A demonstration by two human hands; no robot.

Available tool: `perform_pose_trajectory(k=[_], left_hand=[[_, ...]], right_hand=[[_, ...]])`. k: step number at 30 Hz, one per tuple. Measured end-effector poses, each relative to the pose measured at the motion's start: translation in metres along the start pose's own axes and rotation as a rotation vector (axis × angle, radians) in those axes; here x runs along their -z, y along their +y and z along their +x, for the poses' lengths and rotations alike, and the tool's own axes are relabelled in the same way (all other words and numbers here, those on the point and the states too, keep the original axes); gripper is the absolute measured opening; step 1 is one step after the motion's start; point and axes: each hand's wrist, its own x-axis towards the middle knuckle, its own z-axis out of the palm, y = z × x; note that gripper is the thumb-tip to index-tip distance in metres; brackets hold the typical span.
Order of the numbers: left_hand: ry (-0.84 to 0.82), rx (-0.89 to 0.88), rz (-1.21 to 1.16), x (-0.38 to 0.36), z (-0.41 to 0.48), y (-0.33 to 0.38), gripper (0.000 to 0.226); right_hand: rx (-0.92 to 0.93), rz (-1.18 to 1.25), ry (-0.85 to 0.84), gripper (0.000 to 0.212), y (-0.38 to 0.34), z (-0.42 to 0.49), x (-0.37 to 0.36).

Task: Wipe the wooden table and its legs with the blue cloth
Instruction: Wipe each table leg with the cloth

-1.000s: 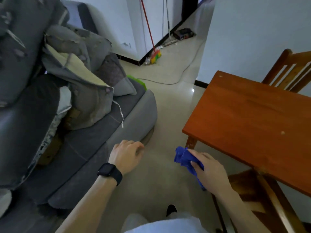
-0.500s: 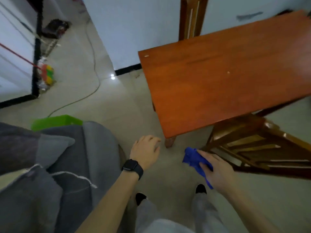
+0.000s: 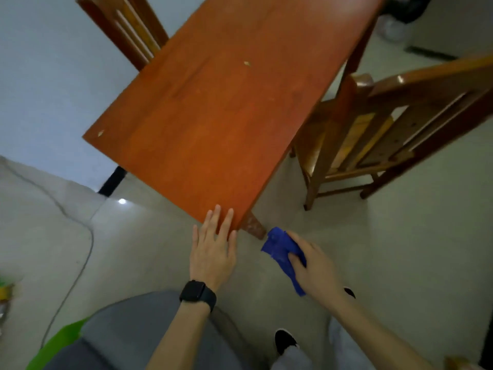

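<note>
Grey sofa (image 3: 128, 335) sits low, left of the action. Left hand (image 3: 213, 252), black watch (image 3: 198, 295) on the wrist, lies flat, fingers (image 3: 217, 217) straight, tips resting on the near corner of the wooden worktop (image 3: 226, 102). Just right of those fingers, the table leg (image 3: 253, 227). Blue cloth (image 3: 280, 249) is just beside that leg, bunched in the right hand (image 3: 317, 268), fingers curled round it. Wooden chair (image 3: 373, 129) stands beyond, further right.

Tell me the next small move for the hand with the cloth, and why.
Probably move the blue cloth in the right hand onto the near table leg and rub along it. The cloth sits just beside that leg, while the left hand rests flat on the corner of the wooden table.
</note>
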Motion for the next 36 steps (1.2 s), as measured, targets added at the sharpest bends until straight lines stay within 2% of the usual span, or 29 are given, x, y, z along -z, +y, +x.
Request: perform_pose_trajectory(k=[4,6,8,10,12,13,15,18,20,23,27,29,31,33,35,36], left_hand=[[0.271,-0.09,-0.002,-0.04,0.006,-0.013,0.049],[0.41,-0.162,0.021,-0.055,0.013,-0.019,0.046],[0.541,-0.22,-0.018,-0.073,0.023,-0.027,0.044],[0.677,-0.241,-0.088,-0.093,0.03,-0.032,0.044],[0.794,-0.231,-0.179,-0.107,0.037,-0.029,0.044],[0.846,-0.223,-0.226,-0.112,0.04,-0.026,0.044],[0.918,-0.218,-0.294,-0.118,0.047,-0.024,0.043],[0.973,-0.254,-0.304,-0.121,0.051,-0.03,0.043],[0.979,-0.271,-0.292,-0.123,0.05,-0.032,0.043],[0.997,-0.239,-0.286,-0.124,0.052,-0.028,0.043],[0.997,-0.228,-0.272,-0.125,0.048,-0.028,0.041],[1.025,-0.246,-0.261,-0.126,0.052,-0.03,0.04],[1.07,-0.247,-0.275,-0.127,0.057,-0.032,0.041],[1.101,-0.253,-0.294,-0.129,0.062,-0.035,0.041],[1.151,-0.269,-0.267,-0.13,0.065,-0.039,0.042],[1.181,-0.283,-0.248,-0.131,0.067,-0.04,0.042]], right_hand=[[-0.07,0.177,0.117,0.054,0.022,0.039,-0.058],[-0.051,0.271,0.276,0.054,0.016,0.049,-0.082],[0.073,0.338,0.444,0.054,0.001,0.06,-0.106],[0.244,0.351,0.513,0.051,-0.007,0.075,-0.137],[0.38,0.276,0.49,0.052,-0.003,0.097,-0.171],[0.379,0.252,0.456,0.051,0.009,0.11,-0.189],[0.195,0.288,0.318,0.048,0.056,0.132,-0.22],[-0.155,0.105,-0.011,0.049,0.136,0.138,-0.246],[-0.188,0.042,0.002,0.05,0.158,0.128,-0.252],[-0.064,0.075,0.216,0.049,0.131,0.12,-0.236],[0.293,0.221,0.536,0.048,0.057,0.116,-0.202],[0.428,0.251,0.612,0.048,0.034,0.123,-0.192],[0.499,0.121,0.565,0.05,0.038,0.138,-0.195],[0.462,-0.052,0.438,0.048,0.071,0.15,-0.207],[0.236,-0.095,0.143,0.039,0.112,0.158,-0.214],[0.212,-0.17,0.02,0.039,0.129,0.16,-0.213]])
